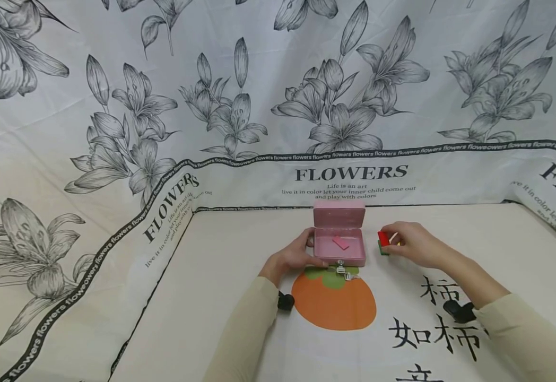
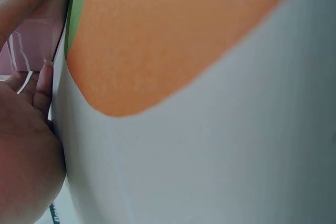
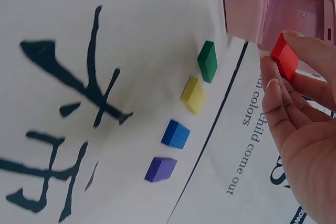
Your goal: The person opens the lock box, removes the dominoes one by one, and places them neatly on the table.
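A pink metal box [image 1: 339, 261] stands with its lid [image 1: 339, 217] raised, and a flat pink block [image 1: 340, 242] lies inside. My left hand [image 1: 293, 253] grips the box's left side, thumb along the front and fingers at the side, partly hidden. To the right of the box, my right hand [image 1: 414, 244] pinches a red block [image 3: 285, 59] between thumb and fingertips, above the table. Below that hand a green block [image 3: 208, 61], a yellow block [image 3: 193, 96], a blue block [image 3: 175, 134] and a purple block [image 3: 160, 169] stand in a row.
A small metal clasp [image 1: 340, 267] hangs at the box's front. The tablecloth [image 1: 220, 297] carries a printed orange persimmon [image 1: 333, 305] and black characters [image 1: 433, 337]. Behind the table hangs a flower-print curtain [image 1: 240, 180].
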`<action>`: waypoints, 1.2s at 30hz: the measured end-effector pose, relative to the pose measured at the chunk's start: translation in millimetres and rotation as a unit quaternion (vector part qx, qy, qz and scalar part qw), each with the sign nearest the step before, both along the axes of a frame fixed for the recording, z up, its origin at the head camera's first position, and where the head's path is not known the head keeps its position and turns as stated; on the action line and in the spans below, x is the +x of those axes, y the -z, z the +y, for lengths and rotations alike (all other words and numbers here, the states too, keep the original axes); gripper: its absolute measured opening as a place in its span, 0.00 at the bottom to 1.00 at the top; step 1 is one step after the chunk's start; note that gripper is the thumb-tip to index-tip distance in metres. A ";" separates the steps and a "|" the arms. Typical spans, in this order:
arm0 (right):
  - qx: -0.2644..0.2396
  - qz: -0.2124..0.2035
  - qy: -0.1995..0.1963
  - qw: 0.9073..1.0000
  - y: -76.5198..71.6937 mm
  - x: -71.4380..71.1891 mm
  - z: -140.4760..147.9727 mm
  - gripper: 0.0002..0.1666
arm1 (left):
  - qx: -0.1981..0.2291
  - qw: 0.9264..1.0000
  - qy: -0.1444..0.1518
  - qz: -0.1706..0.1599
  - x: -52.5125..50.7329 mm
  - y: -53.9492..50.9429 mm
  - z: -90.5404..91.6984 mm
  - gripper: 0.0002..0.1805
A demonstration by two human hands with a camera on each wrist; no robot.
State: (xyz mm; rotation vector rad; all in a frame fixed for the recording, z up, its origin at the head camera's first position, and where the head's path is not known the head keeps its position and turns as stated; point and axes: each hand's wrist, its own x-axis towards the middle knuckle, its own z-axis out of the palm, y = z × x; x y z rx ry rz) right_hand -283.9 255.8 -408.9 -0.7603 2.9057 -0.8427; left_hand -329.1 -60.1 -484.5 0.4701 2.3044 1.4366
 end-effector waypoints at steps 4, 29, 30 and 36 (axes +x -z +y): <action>0.012 0.001 0.011 1.000 -1.8 1.8 8.7 0.24 | 0.001 1.000 -0.003 -0.003 -0.5 -0.5 0.1 0.56; 0.068 0.009 0.046 0.997 12.0 2.6 81.0 0.29 | 0.003 1.000 -0.005 -0.004 1.1 -0.4 0.9 0.57; 0.072 0.009 0.048 0.996 13.0 2.2 83.5 0.29 | 0.002 1.000 -0.006 -0.003 1.2 -0.6 1.0 0.57; 0.085 -0.002 0.063 0.994 16.8 1.0 95.5 0.30 | 0.001 1.000 -0.001 -0.001 0.6 -1.0 1.5 0.57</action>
